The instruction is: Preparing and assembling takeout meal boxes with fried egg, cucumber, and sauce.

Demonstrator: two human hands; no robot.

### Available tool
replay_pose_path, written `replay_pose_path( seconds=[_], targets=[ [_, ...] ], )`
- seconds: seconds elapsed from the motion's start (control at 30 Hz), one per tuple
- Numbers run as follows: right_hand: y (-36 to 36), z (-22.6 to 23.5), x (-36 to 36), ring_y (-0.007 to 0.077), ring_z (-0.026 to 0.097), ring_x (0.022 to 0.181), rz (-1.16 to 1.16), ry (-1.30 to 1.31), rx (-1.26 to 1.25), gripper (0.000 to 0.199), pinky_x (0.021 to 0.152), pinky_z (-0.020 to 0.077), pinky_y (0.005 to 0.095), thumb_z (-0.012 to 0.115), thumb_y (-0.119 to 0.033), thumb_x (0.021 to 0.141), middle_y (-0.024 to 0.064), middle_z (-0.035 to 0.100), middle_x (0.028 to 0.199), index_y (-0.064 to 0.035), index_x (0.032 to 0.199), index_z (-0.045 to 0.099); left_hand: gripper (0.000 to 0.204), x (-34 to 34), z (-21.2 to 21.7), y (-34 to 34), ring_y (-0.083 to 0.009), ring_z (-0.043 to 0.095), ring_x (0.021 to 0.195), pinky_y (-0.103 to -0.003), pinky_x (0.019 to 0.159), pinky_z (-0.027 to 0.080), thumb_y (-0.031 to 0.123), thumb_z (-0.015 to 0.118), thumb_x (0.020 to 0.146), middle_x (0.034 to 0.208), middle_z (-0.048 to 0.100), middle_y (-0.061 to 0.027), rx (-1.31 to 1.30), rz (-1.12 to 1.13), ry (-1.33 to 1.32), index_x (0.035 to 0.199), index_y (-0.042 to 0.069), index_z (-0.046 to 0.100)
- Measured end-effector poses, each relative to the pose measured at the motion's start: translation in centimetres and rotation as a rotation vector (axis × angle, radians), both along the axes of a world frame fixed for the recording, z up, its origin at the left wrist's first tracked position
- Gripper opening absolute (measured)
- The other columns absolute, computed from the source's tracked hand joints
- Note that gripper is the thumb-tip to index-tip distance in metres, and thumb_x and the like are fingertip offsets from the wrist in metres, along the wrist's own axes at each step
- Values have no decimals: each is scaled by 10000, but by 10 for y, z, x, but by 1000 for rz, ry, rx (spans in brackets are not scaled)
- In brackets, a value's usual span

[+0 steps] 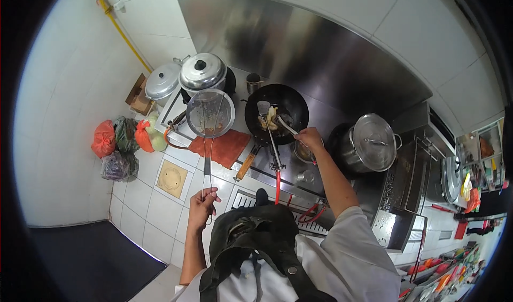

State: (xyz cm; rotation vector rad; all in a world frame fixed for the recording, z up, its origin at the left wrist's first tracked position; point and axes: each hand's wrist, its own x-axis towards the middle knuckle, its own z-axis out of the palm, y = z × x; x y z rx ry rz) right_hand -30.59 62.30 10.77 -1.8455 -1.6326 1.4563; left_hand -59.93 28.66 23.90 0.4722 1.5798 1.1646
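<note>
Black wok (296, 100), far centre, holds pale food (271, 118); the right hand (309, 138) grips a utensil (287, 126) dipped in it, the left hand (203, 206) a strainer (210, 112) by its wire handle. Bumping the wooden handle (246, 165) at the counter (319, 112)'s near edge could tip the wok. A lidded pot (374, 140) crowds the right; tiled floor (156, 208) opens near left.

Bright light glares off the steel backsplash (299, 48), and wall tiles (427, 29) curve near the rim.
</note>
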Motion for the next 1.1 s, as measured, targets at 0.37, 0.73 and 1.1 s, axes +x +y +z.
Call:
replay_pose_path(
  seconds=[0.37,0.73,1.1],
  targets=[
    [-11,37,54,304,654,918,5,-378,252,456,830,502,370,765,-302,612,150,682,964,-55,989,695,294,-3,-10,52,-46,465,490,-190,429,382,196,575,918,766,622,-43,1,-143,-45,1102,-34,572],
    [-27,92,21,305,657,879,40,-611,335,449,830,501,365,747,-324,667,186,672,902,25,940,671,245,-33,-17,83,-53,490,501,-184,440,399,156,553,920,763,632,-57,18,-262,-98,1057,-47,569],
    [-122,1,-48,216,653,669,-88,-155,197,435,599,481,329,615,-372,844,129,619,672,62,860,647,265,-61,-26,80,-58,485,487,-189,437,399,148,553,918,773,636,-68,2,-229,-97,1084,-59,559]
  ],
)
